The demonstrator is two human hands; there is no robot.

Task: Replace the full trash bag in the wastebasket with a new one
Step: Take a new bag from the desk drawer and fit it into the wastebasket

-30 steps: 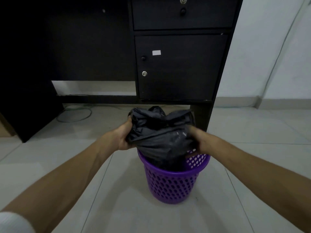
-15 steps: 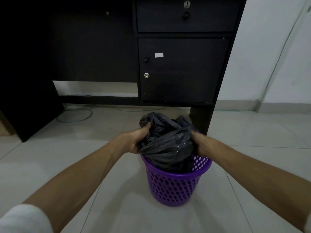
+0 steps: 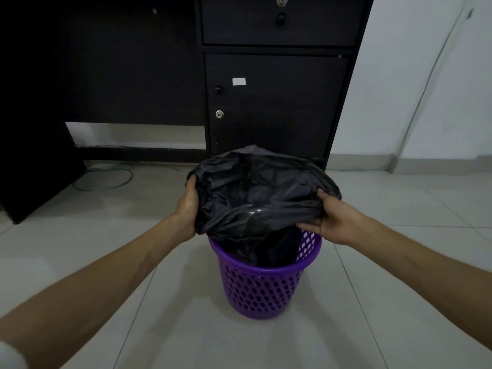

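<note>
A purple perforated wastebasket [image 3: 262, 291] stands on the tiled floor in the middle of the view. A black trash bag [image 3: 255, 193] hangs into it, its mouth spread wide above the rim. My left hand [image 3: 187, 209] grips the bag's left edge. On the other side, my right hand [image 3: 328, 219] holds the right edge, fingers curled under the plastic and thumb on top. The bag's lower part drops inside the basket and hides its inside.
A dark desk with a drawer and a locked cabinet door [image 3: 274, 102] stands just behind the basket. A green cable [image 3: 106, 179] lies coiled on the floor under the desk at the left. White walls rise at the right.
The bag was bunched together between both hands; now my hands have moved apart and the bag's mouth is stretched open over the basket.
</note>
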